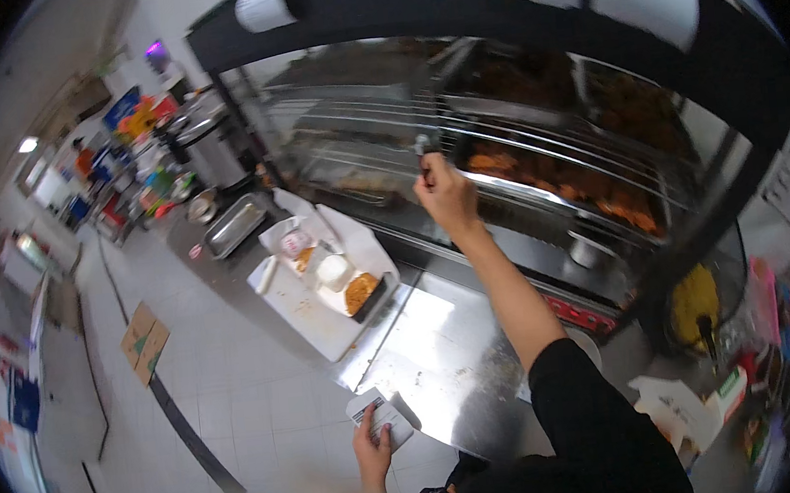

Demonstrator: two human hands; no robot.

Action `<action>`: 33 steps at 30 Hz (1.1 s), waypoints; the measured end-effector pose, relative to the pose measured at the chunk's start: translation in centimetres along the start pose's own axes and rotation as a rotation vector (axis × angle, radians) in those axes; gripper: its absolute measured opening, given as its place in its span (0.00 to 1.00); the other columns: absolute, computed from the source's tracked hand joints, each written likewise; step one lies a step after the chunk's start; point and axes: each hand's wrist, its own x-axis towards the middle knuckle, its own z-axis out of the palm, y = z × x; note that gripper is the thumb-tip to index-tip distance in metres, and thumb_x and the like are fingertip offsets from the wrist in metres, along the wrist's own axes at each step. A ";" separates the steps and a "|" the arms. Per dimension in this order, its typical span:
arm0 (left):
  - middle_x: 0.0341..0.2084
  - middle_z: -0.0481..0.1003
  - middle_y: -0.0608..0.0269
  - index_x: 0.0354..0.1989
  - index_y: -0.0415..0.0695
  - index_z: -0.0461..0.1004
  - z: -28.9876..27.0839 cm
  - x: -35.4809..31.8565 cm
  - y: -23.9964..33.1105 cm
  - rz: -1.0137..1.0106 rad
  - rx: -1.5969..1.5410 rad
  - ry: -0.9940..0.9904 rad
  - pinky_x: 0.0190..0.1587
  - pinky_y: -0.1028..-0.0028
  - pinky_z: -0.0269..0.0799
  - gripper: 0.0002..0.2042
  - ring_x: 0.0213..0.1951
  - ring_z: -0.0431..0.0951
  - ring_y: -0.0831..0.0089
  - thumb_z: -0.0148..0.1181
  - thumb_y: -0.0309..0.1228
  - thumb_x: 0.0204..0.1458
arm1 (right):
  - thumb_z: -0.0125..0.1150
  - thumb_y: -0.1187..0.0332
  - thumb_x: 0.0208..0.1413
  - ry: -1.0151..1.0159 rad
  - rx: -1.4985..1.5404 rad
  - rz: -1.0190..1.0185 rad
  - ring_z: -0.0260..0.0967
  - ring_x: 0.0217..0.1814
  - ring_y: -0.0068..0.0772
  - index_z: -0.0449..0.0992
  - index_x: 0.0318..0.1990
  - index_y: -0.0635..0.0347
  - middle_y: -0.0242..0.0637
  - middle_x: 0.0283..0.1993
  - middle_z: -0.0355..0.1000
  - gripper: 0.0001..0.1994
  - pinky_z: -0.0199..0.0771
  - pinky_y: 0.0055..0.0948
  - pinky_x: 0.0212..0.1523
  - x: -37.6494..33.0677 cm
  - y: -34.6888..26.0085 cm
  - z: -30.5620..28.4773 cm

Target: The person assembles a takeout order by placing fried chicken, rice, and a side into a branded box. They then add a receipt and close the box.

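My right hand (447,194) is raised at the front of a black-framed food warmer (298,33), its fingers closed round a small dark handle (423,147) with a shiny end. I cannot make out whether that handle belongs to the glass door or to a tool. Inside the warmer, reddish-brown fried pieces (589,185) lie on a tray behind metal bars. Low over the counter's near edge, my left hand (373,450) grips a white printed paper packet (388,418).
A cutting board (303,327) bears wrapping paper, a white tub and a breaded piece (360,294). Behind it sit a metal tray (237,226) and a large pot (215,150). An opened white box (681,404) stands at right. Flattened cardboard (145,342) lies on the floor.
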 end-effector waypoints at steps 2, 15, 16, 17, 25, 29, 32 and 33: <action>0.41 0.69 0.49 0.50 0.41 0.63 0.3 0.0 0.1 0.059 -0.003 -0.014 0.47 0.70 0.63 0.22 0.44 0.69 0.62 0.54 0.22 0.42 | 0.55 0.73 0.39 -0.013 -0.014 0.058 0.68 0.24 0.42 0.62 0.30 0.54 0.37 0.24 0.67 0.10 0.67 0.37 0.22 -0.5 -0.2 -1.6; 0.41 0.69 0.51 0.50 0.39 0.64 7.8 0.7 5.9 0.178 -0.147 -0.485 0.49 0.73 0.59 0.18 0.45 0.67 0.68 0.50 0.24 0.48 | 0.60 0.73 0.39 0.084 -0.282 0.082 0.64 0.18 0.30 0.65 0.19 0.58 0.31 0.19 0.63 0.08 0.62 0.25 0.18 -5.3 2.6 -20.7; 0.41 0.69 0.51 0.50 0.39 0.64 8.3 0.4 6.9 0.209 -0.151 -0.514 0.48 0.74 0.59 0.18 0.44 0.67 0.69 0.51 0.24 0.48 | 0.60 0.73 0.39 0.071 -0.291 0.102 0.65 0.18 0.30 0.65 0.19 0.58 0.31 0.19 0.63 0.08 0.62 0.25 0.18 -5.5 2.6 -22.0; 0.40 0.70 0.52 0.50 0.40 0.64 9.3 0.4 7.7 0.226 -0.152 -0.564 0.48 0.74 0.59 0.18 0.44 0.68 0.69 0.51 0.24 0.48 | 0.61 0.72 0.38 0.076 -0.325 0.137 0.64 0.18 0.31 0.64 0.19 0.58 0.31 0.19 0.63 0.09 0.62 0.26 0.18 -5.9 2.8 -23.6; 0.33 0.71 0.51 0.50 0.45 0.65 15.1 -3.7 10.7 0.362 -0.094 -0.923 0.40 0.76 0.64 0.20 0.35 0.71 0.70 0.49 0.20 0.45 | 0.63 0.67 0.37 0.118 -0.608 0.209 0.63 0.18 0.31 0.63 0.18 0.55 0.29 0.17 0.62 0.12 0.62 0.25 0.17 -8.5 4.2 -33.1; 0.32 0.71 0.45 0.47 0.47 0.67 19.4 -8.8 13.7 0.543 0.134 -1.144 0.35 0.68 0.68 0.16 0.32 0.73 0.56 0.47 0.26 0.47 | 0.64 0.65 0.36 0.100 -0.591 0.193 0.64 0.21 0.32 0.63 0.19 0.56 0.28 0.22 0.63 0.12 0.63 0.28 0.21 -9.3 3.7 -36.1; 0.32 0.70 0.43 0.45 0.41 0.67 25.3 -12.9 13.8 0.681 0.310 -1.084 0.35 0.64 0.69 0.17 0.34 0.73 0.52 0.45 0.36 0.50 | 0.61 0.67 0.36 0.043 -0.543 0.001 0.65 0.31 0.36 0.66 0.26 0.57 0.34 0.27 0.61 0.10 0.66 0.30 0.30 -10.5 2.9 -40.5; 0.32 0.70 0.43 0.44 0.39 0.67 27.4 -14.2 13.8 0.702 0.383 -1.046 0.35 0.63 0.69 0.18 0.34 0.73 0.52 0.45 0.39 0.50 | 0.60 0.71 0.37 0.039 -0.497 -0.044 0.62 0.34 0.37 0.67 0.28 0.58 0.36 0.29 0.61 0.09 0.65 0.31 0.35 -11.0 2.3 -43.0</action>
